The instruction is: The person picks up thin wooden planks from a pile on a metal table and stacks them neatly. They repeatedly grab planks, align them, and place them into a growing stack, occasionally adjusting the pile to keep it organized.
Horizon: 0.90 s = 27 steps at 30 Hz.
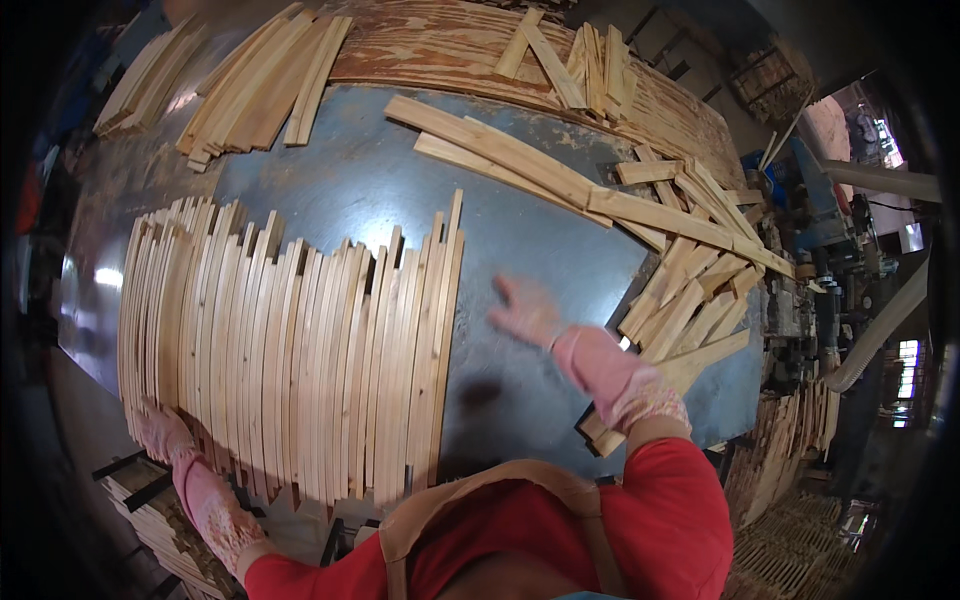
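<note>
A long row of narrow wooden strips (310, 370) stands side by side on the metal tabletop, with uneven far ends. My left hand (163, 432), in a pinkish glove, rests against the near ends of the strips at the row's left side. Its fingers look extended along the wood, partly blurred. To the right of the row, my right hand (528, 312) hovers over the metal top, gloved and smeared by motion. Its fingers are apart and nothing is in them. The strip at the row's right edge (450, 300) lies nearest to that hand.
Loose boards (690, 300) lie in a jumbled heap at the right, with long boards (500, 165) reaching across the far side. Bundled strips (265, 90) lie at the far left. Beyond the blue-grey metal tabletop (330, 150) is a worn plywood sheet (430, 50). Machinery stands at the right.
</note>
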Tool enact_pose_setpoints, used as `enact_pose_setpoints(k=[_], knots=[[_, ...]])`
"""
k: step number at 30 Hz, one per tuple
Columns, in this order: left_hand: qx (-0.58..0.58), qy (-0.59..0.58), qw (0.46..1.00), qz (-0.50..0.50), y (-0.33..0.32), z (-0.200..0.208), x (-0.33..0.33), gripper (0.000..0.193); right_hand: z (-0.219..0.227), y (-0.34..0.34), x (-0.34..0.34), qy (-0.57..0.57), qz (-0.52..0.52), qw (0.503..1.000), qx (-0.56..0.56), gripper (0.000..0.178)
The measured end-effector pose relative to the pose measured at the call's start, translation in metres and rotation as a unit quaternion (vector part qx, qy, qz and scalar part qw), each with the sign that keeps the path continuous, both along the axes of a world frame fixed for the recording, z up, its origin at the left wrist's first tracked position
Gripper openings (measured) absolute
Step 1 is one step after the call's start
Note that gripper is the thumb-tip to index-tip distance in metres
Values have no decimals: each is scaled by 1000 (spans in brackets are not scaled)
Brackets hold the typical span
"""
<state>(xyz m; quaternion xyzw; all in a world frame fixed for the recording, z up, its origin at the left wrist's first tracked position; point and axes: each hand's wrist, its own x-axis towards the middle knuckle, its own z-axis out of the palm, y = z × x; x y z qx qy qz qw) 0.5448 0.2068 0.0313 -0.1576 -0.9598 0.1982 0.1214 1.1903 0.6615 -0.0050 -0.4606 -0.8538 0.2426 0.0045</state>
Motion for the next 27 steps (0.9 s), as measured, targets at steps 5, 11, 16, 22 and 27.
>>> enact_pose_setpoints(k=[5, 11, 16, 22, 27], knots=[[23, 0, 993, -115, -3, -26, 65, 66, 12, 212, 115, -167, -66, 970, 163, 100], [284, -164, 843, -425, 146, 2, 273, 48, 5, 256, 222, -312, -41, 942, 120, 93], [371, -558, 540, -509, 324, 22, 487, 40, 43, 209, 185, -201, 14, 979, -14, 63], [397, -876, 245, -120, 352, -115, 643, 84, 47, 133, 182, 34, -134, 833, -536, 65], [387, -914, 110, -52, 364, -71, 618, 79, -10, 49, 151, 124, -230, 818, -513, 69]])
